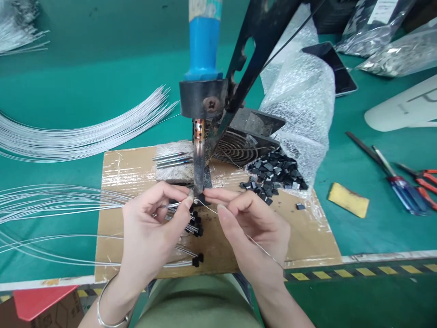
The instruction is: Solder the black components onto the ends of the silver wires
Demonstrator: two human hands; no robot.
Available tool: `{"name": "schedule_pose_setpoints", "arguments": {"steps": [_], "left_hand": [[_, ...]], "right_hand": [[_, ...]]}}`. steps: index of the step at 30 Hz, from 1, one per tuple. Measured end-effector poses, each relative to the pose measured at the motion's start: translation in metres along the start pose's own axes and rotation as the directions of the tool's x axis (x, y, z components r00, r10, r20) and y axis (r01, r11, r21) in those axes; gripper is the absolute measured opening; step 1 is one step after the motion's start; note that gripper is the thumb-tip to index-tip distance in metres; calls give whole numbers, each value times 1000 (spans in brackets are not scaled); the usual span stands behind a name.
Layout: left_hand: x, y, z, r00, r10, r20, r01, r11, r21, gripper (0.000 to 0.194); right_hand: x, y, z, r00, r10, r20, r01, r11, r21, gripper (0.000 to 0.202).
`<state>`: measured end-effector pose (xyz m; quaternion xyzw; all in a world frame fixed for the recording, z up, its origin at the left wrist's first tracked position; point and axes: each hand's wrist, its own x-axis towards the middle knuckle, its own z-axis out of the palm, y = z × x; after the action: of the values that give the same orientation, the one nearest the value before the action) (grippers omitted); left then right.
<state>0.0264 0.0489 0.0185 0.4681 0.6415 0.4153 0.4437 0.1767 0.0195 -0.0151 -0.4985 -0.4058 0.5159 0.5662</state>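
A blue-handled soldering iron (204, 50) hangs upright from a black bracket (252, 50), tip downward. Just left of the tip, my left hand (159, 221) pinches the end of a thin white wire. On the right, my right hand (254, 228) holds a thin strand of solder (261, 247) between thumb and fingers, its end at the iron's tip. What sits exactly at the tip is too small to tell. Below my left fingers lie wires with black connectors (197, 260) on their ends. Loose black connectors (276, 171) are heaped to the right of the iron.
Cardboard (307, 241) covers the table's front. A wire bundle (85, 136) lies left, a round black fan grille (235, 148) behind the iron. Bubble wrap (303, 100), a yellow sponge (348, 199), a screwdriver (408, 193), red-handled pliers (426, 182) and a white cup (403, 107) are right.
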Motion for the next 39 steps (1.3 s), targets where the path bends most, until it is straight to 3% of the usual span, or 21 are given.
{"name": "schedule_pose_setpoints", "arguments": {"steps": [39], "left_hand": [[-4,-8,-2,991,132,22,-133,990,45,13]], "right_hand": [[-3,4,3,994,-107,-18,105,989,-107,21]]}}
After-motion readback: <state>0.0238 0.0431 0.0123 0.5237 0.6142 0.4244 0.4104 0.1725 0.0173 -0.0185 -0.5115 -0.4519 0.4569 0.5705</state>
